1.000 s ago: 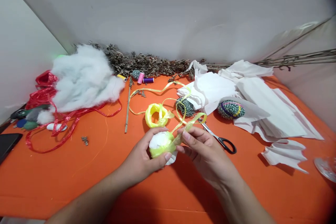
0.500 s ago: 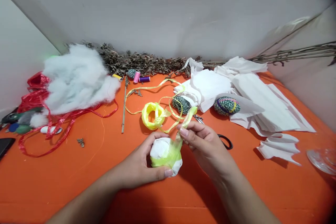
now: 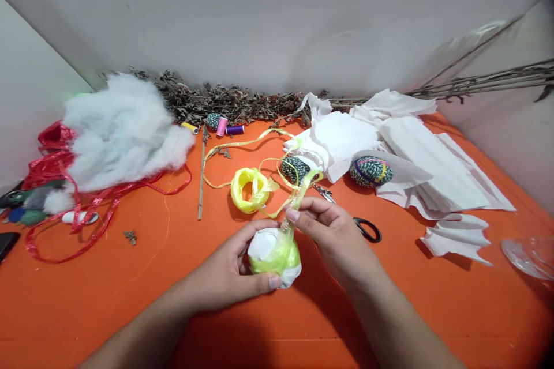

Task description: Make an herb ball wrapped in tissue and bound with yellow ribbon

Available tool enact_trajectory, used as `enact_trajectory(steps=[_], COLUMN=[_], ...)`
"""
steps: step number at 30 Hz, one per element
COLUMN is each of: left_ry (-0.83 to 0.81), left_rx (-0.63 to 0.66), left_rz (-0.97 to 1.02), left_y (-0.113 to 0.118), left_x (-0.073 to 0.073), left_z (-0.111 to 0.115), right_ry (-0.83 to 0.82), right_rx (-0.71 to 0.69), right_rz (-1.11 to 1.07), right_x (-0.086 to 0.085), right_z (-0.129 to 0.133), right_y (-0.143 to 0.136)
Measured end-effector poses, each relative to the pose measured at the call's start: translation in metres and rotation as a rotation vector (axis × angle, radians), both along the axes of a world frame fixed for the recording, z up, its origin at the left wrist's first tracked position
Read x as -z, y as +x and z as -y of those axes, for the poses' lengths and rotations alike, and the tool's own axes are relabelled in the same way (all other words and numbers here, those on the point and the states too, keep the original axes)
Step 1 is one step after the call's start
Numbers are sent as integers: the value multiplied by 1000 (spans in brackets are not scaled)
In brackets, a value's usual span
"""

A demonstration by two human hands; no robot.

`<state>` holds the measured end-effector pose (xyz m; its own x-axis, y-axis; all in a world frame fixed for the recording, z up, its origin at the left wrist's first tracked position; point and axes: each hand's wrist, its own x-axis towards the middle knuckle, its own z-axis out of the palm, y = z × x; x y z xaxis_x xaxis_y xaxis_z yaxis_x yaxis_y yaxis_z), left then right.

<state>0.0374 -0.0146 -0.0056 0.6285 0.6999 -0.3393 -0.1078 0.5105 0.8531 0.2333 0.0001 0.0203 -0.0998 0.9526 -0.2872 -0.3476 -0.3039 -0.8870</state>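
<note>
My left hand (image 3: 236,265) is wrapped round a white paper ball (image 3: 265,245), thumb in front and fingers behind. A band of yellow plastic ribbon (image 3: 283,258) goes round the ball's middle and rises from its top right. Between thumb and fingers, my right hand (image 3: 322,225) pinches this ribbon close above the ball. From there the ribbon loops back over the table toward a yellow ribbon roll (image 3: 234,191) lying just beyond my hands. Behind my right hand sits a green-and-white yarn ball (image 3: 295,169), and black-handled scissors (image 3: 367,230) lie partly hidden by that hand.
White fluffy stuffing (image 3: 121,132) and red ribbon (image 3: 93,225) cover the left. Dried stems (image 3: 229,105) line the wall, with a pink thread spool (image 3: 222,127) before them. On the right are white paper sheets (image 3: 433,167), a wrapped yarn ball (image 3: 370,172) and a clear plastic object (image 3: 528,256).
My right hand has shifted slightly left and closer to the ball, still pinching the ribbon. The left hand keeps its hold, and the whole view has moved a little.
</note>
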Motion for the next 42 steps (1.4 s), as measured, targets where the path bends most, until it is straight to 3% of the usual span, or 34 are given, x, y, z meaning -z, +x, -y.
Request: enact_trajectory(steps=[11,18,24,27,34,36,42], left_ry=[61,151,209,116,48,53,69], left_rx=[-25,-91,-201,-185,-95,-68,-37], left_rz=[-27,-55,-137,-120,12,-4,-38], left_y=[-1,2,5,4,0,0,2], left_x=[-1,3,-3,-5,-3,-5,-7], left_z=[2,0,1,1,-5,-6,-6], right_ry=[-7,6,108,212,667,625,262], right_rx=[-65,-88,-50,-29,-87,-119,-223], right_rz=[72,99,151,249,620,591,309], right_x=[1,3,1,-1,-4,-5,-4], right_z=[-2,-1,3,7,16,16,11], right_y=[0,-1,-5,-7,-15,-16,-13])
